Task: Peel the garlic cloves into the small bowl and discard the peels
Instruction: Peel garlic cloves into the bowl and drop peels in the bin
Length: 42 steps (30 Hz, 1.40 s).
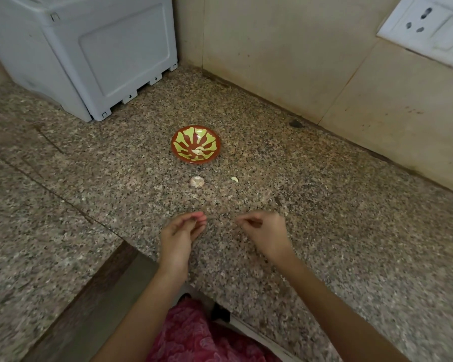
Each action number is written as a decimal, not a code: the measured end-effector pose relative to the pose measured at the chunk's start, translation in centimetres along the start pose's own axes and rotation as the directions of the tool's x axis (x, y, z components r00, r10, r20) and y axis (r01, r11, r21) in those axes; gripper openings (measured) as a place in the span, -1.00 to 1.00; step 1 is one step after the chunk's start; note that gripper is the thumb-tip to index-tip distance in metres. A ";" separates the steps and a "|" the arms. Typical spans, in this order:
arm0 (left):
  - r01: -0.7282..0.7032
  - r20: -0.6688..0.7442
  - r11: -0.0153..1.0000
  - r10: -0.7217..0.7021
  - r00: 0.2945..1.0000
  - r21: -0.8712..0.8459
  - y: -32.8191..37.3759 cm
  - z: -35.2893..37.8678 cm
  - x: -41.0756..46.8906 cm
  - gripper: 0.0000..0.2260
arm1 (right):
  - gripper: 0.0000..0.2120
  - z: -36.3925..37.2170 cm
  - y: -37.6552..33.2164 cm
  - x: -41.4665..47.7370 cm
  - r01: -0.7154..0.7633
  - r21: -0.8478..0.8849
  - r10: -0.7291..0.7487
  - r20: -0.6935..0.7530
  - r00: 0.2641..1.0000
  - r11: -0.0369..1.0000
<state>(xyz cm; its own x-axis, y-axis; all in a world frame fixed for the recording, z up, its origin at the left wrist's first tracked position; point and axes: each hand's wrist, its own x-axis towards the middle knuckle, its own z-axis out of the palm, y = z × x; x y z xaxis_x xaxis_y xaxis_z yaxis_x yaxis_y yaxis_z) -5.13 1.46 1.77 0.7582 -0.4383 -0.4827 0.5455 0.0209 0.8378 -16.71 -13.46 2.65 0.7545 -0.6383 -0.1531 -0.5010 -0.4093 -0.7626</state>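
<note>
My L hand (182, 231) and R hand (268, 231) hover over counter (324, 205), fingers curled to thumbs; blurred, cannot tell if holding anything. Beyond: garlic bulb remnant (196, 182), loose clove (234, 179) to its right. Farther: small bowl (186, 137) w/ peeled cloves (199, 150) inside.

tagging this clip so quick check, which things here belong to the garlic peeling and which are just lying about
Job in hand:
bowl
garlic in bowl
garlic piece
loose clove
left hand
right hand

Lying about:
white box
socket
dark speck
</note>
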 end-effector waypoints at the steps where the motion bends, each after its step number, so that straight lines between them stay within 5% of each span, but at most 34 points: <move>1: 0.067 0.018 0.994 -0.065 0.998 -0.081 0.3 0.4 0.0 -0.81 | -0.86 -0.5 -0.5 0.3 -0.115 0.151 0.119 -0.021 0.993 0.982; 3: 0.188 0.060 0.961 -0.180 0.982 -0.203 1.1 1.2 -0.1 -0.80 | -0.85 -1.3 -1.5 0.5 -0.181 0.355 0.209 -0.042 0.977 0.917; 6: 0.333 0.166 0.892 -0.295 0.941 -0.304 1.8 2.4 -0.6 -0.79 | -0.83 -1.7 -3.1 0.6 -0.097 0.405 0.122 -0.035 0.992 0.909; 11: 0.406 0.220 0.847 -0.348 0.911 -0.344 2.2 3.7 -1.1 -0.84 | -0.80 -0.3 -4.6 -0.1 0.123 0.109 -0.126 0.024 0.992 0.986; 17: 0.437 0.203 0.786 -0.387 0.900 -0.437 2.3 3.6 -1.3 -0.82 | -0.68 0.4 -4.8 -0.9 0.419 -0.162 -0.399 0.144 0.906 0.893; 35: 0.397 0.194 0.754 -0.347 0.917 -0.523 2.9 0.9 -1.0 -0.78 | -0.70 1.6 -1.3 3.1 0.248 -0.194 -0.272 -0.107 0.956 0.949; 42: 0.344 0.109 0.777 -0.340 0.934 -0.527 3.1 -2.3 -0.8 -0.78 | -0.35 4.2 -0.8 5.6 0.484 -0.470 -0.452 0.188 0.872 0.738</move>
<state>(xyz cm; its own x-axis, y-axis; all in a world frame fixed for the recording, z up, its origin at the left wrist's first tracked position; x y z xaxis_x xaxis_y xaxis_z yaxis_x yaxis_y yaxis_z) -3.26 3.91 4.18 0.4841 -0.5143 -0.7080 0.8730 0.3389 0.3507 -10.30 -13.99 -0.18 0.9640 -0.2489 0.0934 -0.2037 -0.9174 -0.3419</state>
